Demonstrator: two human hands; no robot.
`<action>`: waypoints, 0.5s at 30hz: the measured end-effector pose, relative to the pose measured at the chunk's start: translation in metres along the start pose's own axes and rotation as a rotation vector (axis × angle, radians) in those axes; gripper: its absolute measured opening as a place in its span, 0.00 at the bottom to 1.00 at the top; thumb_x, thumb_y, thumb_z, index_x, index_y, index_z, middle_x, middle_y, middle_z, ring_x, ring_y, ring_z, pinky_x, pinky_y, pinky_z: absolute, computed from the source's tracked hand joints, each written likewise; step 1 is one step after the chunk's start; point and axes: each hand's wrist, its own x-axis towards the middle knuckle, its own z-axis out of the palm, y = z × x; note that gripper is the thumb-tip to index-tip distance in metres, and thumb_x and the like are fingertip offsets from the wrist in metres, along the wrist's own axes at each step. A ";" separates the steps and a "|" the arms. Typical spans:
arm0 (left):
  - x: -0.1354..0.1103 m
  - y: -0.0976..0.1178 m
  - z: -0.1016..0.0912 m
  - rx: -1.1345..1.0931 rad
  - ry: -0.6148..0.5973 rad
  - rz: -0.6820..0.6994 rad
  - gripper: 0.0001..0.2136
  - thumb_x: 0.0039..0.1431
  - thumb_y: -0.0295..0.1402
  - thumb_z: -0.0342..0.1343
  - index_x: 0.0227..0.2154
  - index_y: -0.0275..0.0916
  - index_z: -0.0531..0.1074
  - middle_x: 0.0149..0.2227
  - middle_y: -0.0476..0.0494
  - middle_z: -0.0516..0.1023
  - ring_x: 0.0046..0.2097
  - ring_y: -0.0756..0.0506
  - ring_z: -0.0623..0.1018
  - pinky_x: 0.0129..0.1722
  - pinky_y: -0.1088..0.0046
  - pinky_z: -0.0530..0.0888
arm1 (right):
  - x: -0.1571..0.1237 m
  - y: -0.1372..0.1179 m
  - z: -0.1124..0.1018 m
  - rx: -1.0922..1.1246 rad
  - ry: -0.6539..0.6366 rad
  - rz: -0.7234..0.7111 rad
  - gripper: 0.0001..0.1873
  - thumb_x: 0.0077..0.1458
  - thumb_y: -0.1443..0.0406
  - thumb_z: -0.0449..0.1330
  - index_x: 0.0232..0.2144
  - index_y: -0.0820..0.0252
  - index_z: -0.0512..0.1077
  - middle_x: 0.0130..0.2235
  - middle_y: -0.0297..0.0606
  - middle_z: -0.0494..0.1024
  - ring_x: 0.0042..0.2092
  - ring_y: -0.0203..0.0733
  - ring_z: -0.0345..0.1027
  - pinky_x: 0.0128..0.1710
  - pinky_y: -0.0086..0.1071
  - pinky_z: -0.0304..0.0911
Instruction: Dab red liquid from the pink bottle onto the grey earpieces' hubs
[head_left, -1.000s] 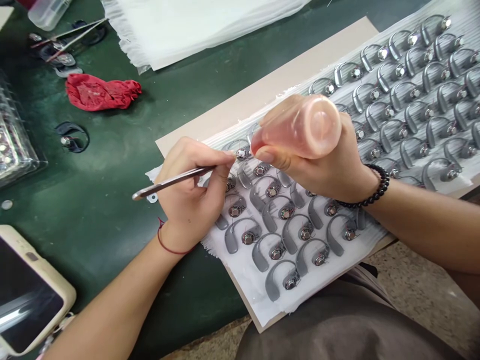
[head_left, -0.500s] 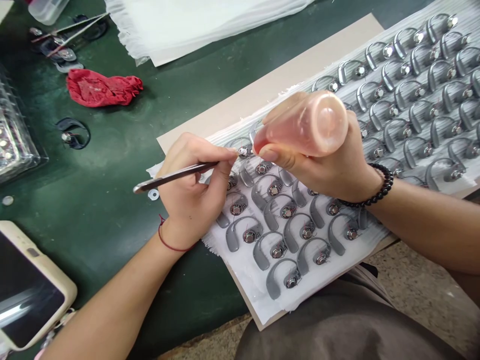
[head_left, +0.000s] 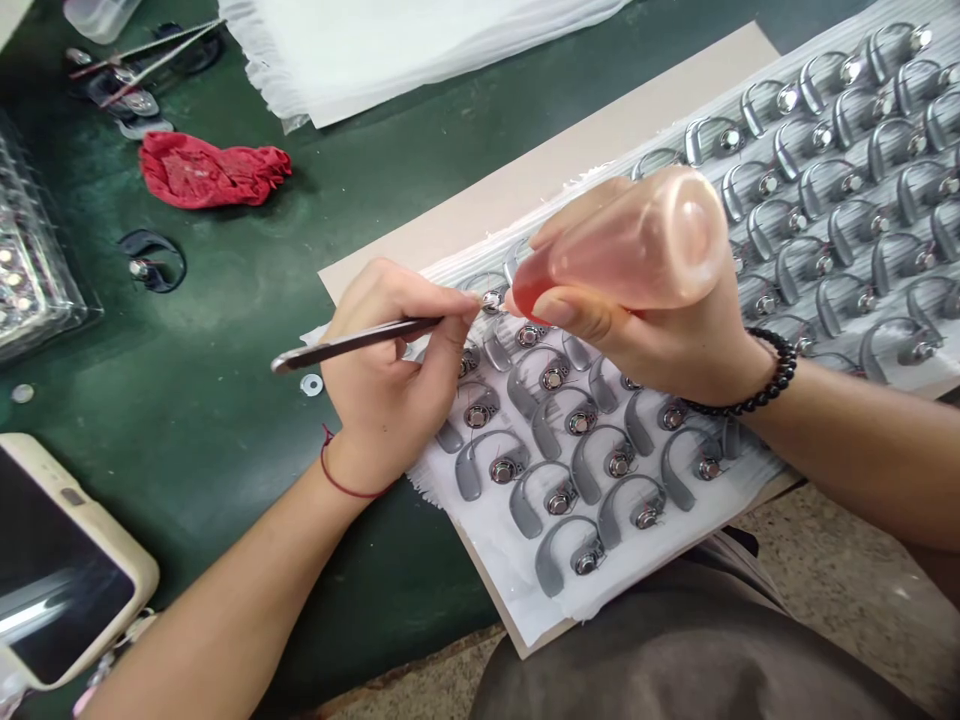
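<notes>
A green table (head_left: 225, 300) fills the view, and across its 3 o'clock side lies a cardboard board (head_left: 570, 150) under a white sheet (head_left: 510, 560) packed with rows of grey ear hooks (head_left: 570, 495), each with a small round metal part. At 8 o'clock lies a phone (head_left: 60, 570); at 10 o'clock, a crumpled red cloth (head_left: 210, 170). The right hand (head_left: 660, 320) is wrapped around a pink squeeze bottle (head_left: 630, 245), its long axis running from 3 o'clock down to 9, nozzle end low. The left hand (head_left: 390, 370) pinches slim metal tweezers (head_left: 352, 342), handle trailing to 9 o'clock, tips aimed at 3. Between tips and nozzle sits one ear hook's metal part (head_left: 491, 298), touching or just beside both; the left fingertips are the nearer.
</notes>
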 end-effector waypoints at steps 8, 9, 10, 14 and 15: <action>0.000 0.003 0.000 0.000 0.007 -0.100 0.04 0.53 0.28 0.58 0.27 0.44 0.70 0.27 0.53 0.71 0.30 0.52 0.72 0.25 0.75 0.70 | 0.000 0.001 0.001 -0.051 -0.031 -0.056 0.18 0.49 0.52 0.59 0.31 0.62 0.68 0.36 0.37 0.73 0.40 0.38 0.69 0.41 0.30 0.66; 0.000 0.003 0.000 0.003 0.005 -0.097 0.04 0.53 0.29 0.58 0.27 0.44 0.70 0.26 0.53 0.71 0.30 0.53 0.72 0.25 0.75 0.70 | 0.000 0.000 0.001 -0.054 -0.033 -0.051 0.18 0.49 0.52 0.59 0.31 0.62 0.68 0.36 0.37 0.73 0.39 0.37 0.69 0.41 0.30 0.66; -0.001 0.003 0.000 0.008 0.003 -0.093 0.04 0.53 0.29 0.58 0.27 0.44 0.70 0.26 0.53 0.71 0.30 0.53 0.71 0.25 0.75 0.70 | 0.000 0.000 0.001 -0.055 -0.033 -0.041 0.19 0.49 0.51 0.59 0.30 0.62 0.68 0.36 0.38 0.73 0.39 0.37 0.69 0.40 0.29 0.66; -0.001 0.002 0.000 0.014 0.000 -0.081 0.04 0.52 0.27 0.59 0.27 0.43 0.70 0.26 0.53 0.71 0.30 0.54 0.71 0.26 0.75 0.70 | 0.000 -0.001 0.001 -0.053 -0.035 0.005 0.21 0.47 0.49 0.59 0.30 0.62 0.68 0.37 0.39 0.74 0.37 0.37 0.70 0.39 0.30 0.67; -0.001 0.002 0.000 0.009 0.003 -0.078 0.04 0.52 0.27 0.59 0.27 0.42 0.70 0.26 0.53 0.71 0.30 0.54 0.71 0.25 0.75 0.70 | 0.000 -0.001 0.002 -0.052 -0.034 0.005 0.21 0.47 0.49 0.60 0.31 0.62 0.69 0.36 0.39 0.74 0.37 0.37 0.70 0.39 0.30 0.67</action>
